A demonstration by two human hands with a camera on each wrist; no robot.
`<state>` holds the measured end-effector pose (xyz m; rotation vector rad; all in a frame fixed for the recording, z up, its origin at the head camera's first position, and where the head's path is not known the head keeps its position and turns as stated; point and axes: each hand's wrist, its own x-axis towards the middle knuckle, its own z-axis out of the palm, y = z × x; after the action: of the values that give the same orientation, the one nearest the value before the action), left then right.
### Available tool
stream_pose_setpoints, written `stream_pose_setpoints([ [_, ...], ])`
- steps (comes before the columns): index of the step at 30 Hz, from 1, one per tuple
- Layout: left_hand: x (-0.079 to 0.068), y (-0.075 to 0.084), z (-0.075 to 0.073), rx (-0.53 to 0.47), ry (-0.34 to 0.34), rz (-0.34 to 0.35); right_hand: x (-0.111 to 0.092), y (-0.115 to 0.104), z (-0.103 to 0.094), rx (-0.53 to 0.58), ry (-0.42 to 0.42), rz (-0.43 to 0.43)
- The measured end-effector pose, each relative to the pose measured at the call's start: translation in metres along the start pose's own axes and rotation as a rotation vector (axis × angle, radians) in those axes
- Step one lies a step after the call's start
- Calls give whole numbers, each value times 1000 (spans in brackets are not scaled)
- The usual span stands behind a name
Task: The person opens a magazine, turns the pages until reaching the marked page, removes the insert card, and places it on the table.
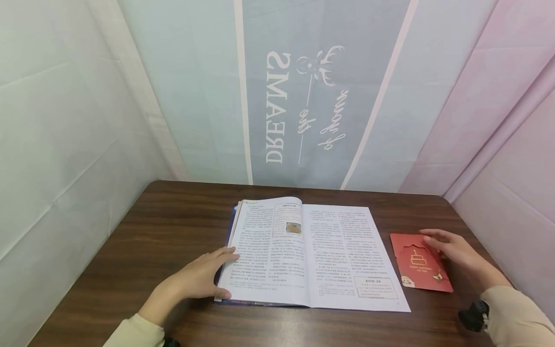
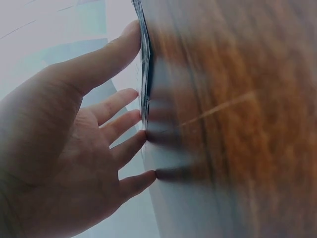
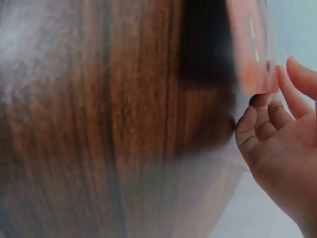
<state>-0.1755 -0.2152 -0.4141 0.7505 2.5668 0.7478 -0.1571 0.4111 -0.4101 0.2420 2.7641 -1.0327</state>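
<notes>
An open magazine [image 1: 277, 260] lies on the table, with printed text on both pages and a small picture on the left one. My left hand [image 1: 201, 275] rests at its left edge, thumb near the lower corner and fingers spread along the side. In the left wrist view, the left hand [image 2: 94, 134] has its fingertips against the page edges [image 2: 144, 74]. To the right lies a red greeting card [image 1: 420, 270] with a gold cake outline. My right hand [image 1: 455, 250] touches its upper right edge, thumb over the card. The right wrist view shows loosely bent fingers beside the card [image 3: 250, 44].
The dark wood table [image 1: 143, 250] reaches a printed cloth backdrop [image 1: 208, 96] at the back. Pale cloth [image 1: 65, 144] hangs at the left side and pinkish cloth [image 1: 511, 159] at the right. A black wrist device [image 1: 472, 315] sits by the right sleeve.
</notes>
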Motion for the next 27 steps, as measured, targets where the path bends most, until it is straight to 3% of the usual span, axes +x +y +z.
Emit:
stream_pose_setpoints([
  [9,-2,5,1,31,8,-10,-1,1,-1,-10,15,17],
  [18,-9,16,6,139,69,-2,-9,-4,4,82,45,41],
  [21,-9,17,7,161,103,-18,-14,-10,9,128,95,33],
  [27,-5,21,6,181,229,-55,-23,-24,18,97,270,-7],
])
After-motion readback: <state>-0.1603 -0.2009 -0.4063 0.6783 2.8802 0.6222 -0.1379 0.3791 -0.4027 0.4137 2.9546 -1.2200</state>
